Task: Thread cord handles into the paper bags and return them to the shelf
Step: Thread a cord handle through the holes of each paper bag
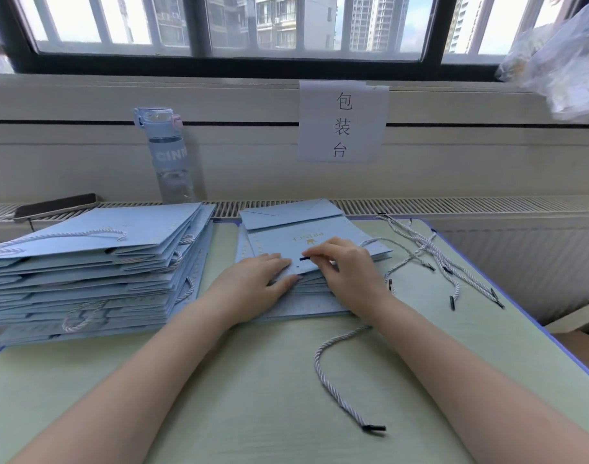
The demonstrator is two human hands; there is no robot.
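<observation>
A flat light-blue paper bag (306, 229) with gold lettering lies on top of a low stack of bags in the middle of the table. My left hand (256, 274) rests on its near left edge, fingers out flat, thumb at the rim. My right hand (346, 262) pinches the black tip of a white twisted cord (333, 370) just above a small punched hole near the bag's top edge. The cord trails under my right wrist and loops over the green table top to its other black tip near me.
A tall stack of blue bags with cord handles (92, 262) fills the left of the table (253, 396). Several loose cords (443, 259) lie at the right. A water bottle (169, 155), a phone (55, 205) and a paper sign (342, 122) stand behind, under the window.
</observation>
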